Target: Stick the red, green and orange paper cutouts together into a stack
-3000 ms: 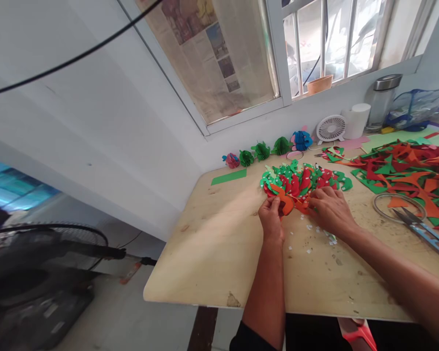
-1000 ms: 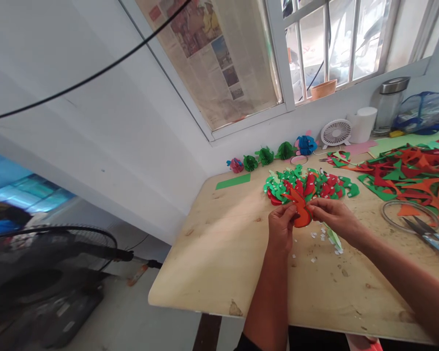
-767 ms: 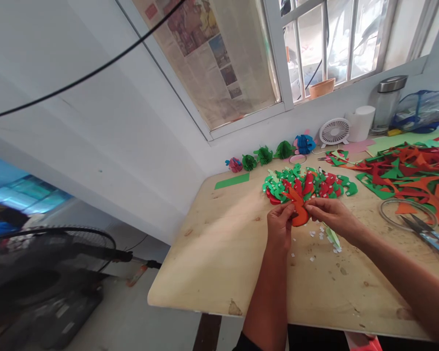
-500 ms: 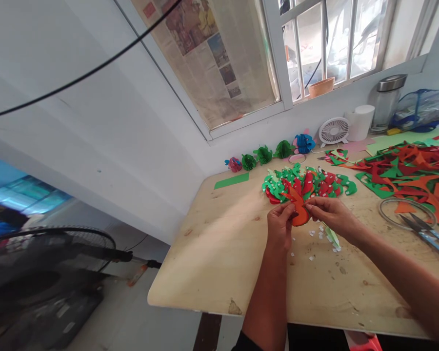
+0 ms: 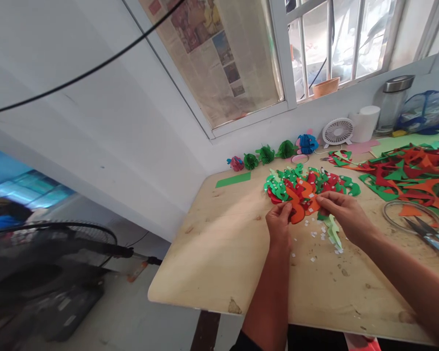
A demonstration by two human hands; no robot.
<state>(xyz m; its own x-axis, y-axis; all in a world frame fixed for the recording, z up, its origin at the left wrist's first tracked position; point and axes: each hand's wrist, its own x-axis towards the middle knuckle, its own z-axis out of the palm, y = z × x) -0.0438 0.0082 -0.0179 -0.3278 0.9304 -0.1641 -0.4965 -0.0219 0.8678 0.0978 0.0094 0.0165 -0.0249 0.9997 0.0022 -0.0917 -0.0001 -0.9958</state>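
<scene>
Above the table, my left hand (image 5: 279, 222) pinches the left side of an orange paper cutout (image 5: 297, 210) with curved edges. My right hand (image 5: 338, 209) is closed on the right side of the orange paper, which shows small white squares on it. It looks spread into two parts between my hands; I cannot tell whether they are joined. Just behind lies a pile of green and red paper cutouts (image 5: 283, 181) dotted with white squares. Small white paper bits (image 5: 313, 235) and a pale green paper piece (image 5: 332, 231) lie below my right hand.
Scissors (image 5: 429, 239) and a roll of tape (image 5: 388, 214) lie at the right, before a heap of paper scraps (image 5: 417, 180). Folded paper figures (image 5: 267, 154), a small white fan (image 5: 337, 131) and a glass bottle (image 5: 391, 107) line the wall. A green strip (image 5: 233, 180) lies at the back left.
The orange paper has been spread apart between my hands, showing white squares on its right part. My right hand has moved slightly to the right. The view has shifted a little.
</scene>
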